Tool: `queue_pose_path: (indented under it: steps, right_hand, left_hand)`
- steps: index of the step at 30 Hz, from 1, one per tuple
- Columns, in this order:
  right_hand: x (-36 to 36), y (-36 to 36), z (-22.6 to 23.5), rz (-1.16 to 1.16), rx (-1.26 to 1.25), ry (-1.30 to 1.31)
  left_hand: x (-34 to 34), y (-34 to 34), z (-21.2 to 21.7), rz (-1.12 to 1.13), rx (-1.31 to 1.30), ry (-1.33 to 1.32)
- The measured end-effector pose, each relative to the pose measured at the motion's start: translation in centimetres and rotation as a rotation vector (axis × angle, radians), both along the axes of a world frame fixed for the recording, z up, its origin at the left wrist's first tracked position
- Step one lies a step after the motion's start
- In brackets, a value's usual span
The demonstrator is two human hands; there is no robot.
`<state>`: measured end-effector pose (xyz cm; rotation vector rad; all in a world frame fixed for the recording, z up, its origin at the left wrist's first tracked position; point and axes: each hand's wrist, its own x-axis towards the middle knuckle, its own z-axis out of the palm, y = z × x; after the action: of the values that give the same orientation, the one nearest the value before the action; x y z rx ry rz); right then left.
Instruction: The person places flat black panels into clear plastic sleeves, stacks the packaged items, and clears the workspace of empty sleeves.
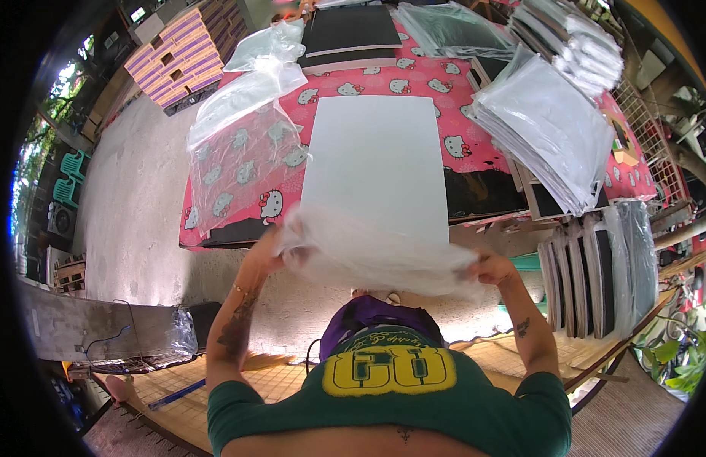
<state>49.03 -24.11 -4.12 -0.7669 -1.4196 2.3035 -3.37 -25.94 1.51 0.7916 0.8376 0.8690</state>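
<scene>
A flat white board (379,160) lies on the pink table cover, its near end reaching past the table's front edge. Around or over that near end is a clear plastic bag (368,255), smeared by motion; whether the board is inside it I cannot tell. My left hand (269,253) is closed on the bag's left side, its fingers partly blurred. At the opposite side my right hand (494,268) grips the bag's edge. More clear plastic bags (239,152) lie flat on the table, left of the board.
Black boards (351,32) are stacked at the table's far side. Plastic-wrapped boards (547,126) pile up on the right, and several more (596,274) stand upright below them. Boxes (181,57) are stacked at the far left. A wooden bench (101,324) stands at the near left.
</scene>
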Motion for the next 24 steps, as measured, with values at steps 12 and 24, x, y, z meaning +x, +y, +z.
queue_pose_path:
  steps: [12, 24]
  right_hand:
    - [-7.3, -4.8, -5.3, -0.951, 0.1, -0.612]
    - [-13.4, -4.5, -4.6, -1.162, 0.33, -0.469]
  left_hand:
    - [-0.2, -4.6, -9.1, 0.385, 0.085, 0.578]
    - [3.3, -4.3, -11.1, 0.686, 0.292, 1.054]
